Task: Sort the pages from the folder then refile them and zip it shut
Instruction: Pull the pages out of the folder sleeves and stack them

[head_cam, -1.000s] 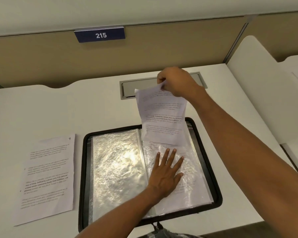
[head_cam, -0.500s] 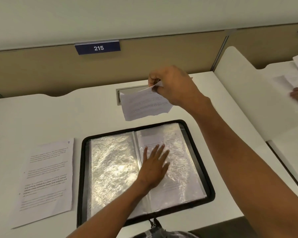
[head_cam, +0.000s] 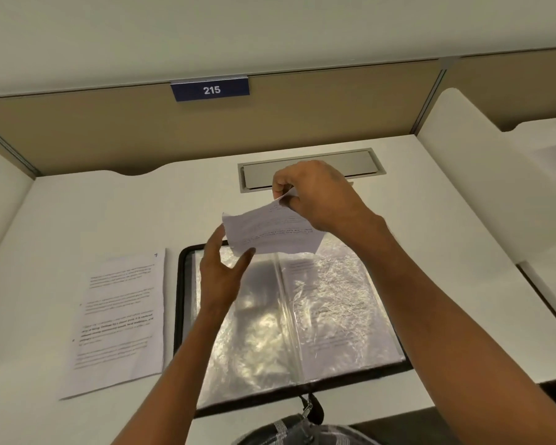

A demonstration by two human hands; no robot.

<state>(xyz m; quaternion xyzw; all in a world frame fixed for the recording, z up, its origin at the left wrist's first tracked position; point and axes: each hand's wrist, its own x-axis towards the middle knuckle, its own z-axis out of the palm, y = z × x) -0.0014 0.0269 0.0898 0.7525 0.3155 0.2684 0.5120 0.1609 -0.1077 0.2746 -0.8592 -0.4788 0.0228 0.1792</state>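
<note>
While the right hand (head_cam: 321, 195) pinches the top corner of a printed page (head_cam: 270, 234) between thumb and fingers and holds it in the air above the far edge of the folder (head_cam: 289, 319), the left hand (head_cam: 220, 274) is raised with its fingers spread, thumb and fingertips at the page's lower left edge (whether they actually touch it is hard to tell). That black-rimmed folder lies open on the white tabletop (head_cam: 109, 213), its clear sleeves shining, and another printed sheet (head_cam: 119, 319) lies flat just beside its left edge.
</note>
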